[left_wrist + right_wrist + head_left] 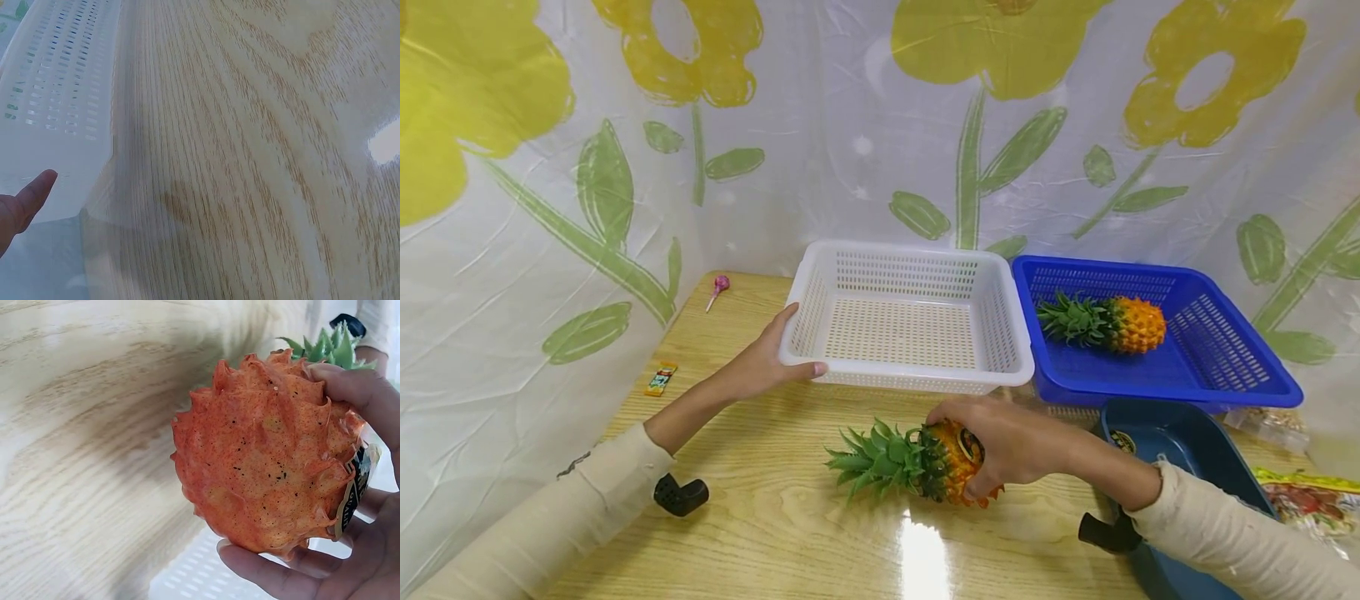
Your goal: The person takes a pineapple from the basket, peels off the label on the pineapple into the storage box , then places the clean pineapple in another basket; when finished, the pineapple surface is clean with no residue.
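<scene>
My right hand (pixel 1011 440) grips a small pineapple (pixel 256 456) round its orange body, with the leafy crown pointing left in the head view. A dark label shows on its side beside my palm. My left hand (pixel 769 357) holds the front left corner of a white plastic basket (pixel 910 377), the thumb along its front wall. In the left wrist view only that thumb (pixel 34 197) shows against the white wall. To the right, a blue basket (pixel 1157 392) has another pineapple (pixel 1135 325) lying in it, crown to the left.
A dark teal bin (pixel 1172 417) stands at the right under my right forearm. Beside it lie a colourful snack bag (pixel 1311 504) and a clear bag (pixel 1270 423). A pink lollipop (pixel 721 284) and a small candy packet (pixel 661 379) are on the left of the wooden table (pixel 790 533).
</scene>
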A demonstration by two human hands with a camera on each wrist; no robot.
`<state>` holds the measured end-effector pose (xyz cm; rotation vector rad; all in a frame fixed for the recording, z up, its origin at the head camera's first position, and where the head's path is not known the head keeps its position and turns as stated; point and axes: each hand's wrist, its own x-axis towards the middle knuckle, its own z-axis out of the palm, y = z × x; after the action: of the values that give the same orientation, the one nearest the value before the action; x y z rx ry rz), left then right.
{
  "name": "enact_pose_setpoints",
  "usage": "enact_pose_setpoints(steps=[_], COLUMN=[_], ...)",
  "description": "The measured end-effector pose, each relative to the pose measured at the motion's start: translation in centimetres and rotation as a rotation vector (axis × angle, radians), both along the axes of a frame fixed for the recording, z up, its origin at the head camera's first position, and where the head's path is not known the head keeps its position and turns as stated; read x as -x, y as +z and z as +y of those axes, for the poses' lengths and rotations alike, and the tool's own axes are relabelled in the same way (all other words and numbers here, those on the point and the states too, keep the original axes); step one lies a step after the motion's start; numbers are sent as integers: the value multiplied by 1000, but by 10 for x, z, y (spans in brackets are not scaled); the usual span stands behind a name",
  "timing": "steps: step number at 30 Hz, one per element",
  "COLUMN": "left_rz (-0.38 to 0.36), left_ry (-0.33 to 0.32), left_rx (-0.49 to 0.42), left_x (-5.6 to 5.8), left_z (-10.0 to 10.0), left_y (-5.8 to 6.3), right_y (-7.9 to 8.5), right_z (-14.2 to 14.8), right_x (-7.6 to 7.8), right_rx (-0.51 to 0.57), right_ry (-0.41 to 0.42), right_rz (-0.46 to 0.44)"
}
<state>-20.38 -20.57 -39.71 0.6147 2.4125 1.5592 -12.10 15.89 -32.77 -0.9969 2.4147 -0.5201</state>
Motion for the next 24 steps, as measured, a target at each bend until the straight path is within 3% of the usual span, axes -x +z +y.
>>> enact_pose_setpoints(steps=[12, 24], left_rz=[1, -13], left_ry=[-10, 14], left_rx=[-31, 7], left_x=[-1, -2], left_z=[1, 1], left_y=[-1, 2], right_y=[-11, -17], right_z=[-1, 1], right_x=[0, 2], right_rx=[-42, -15], right_ry=[-28, -71], right_rz=[68, 60])
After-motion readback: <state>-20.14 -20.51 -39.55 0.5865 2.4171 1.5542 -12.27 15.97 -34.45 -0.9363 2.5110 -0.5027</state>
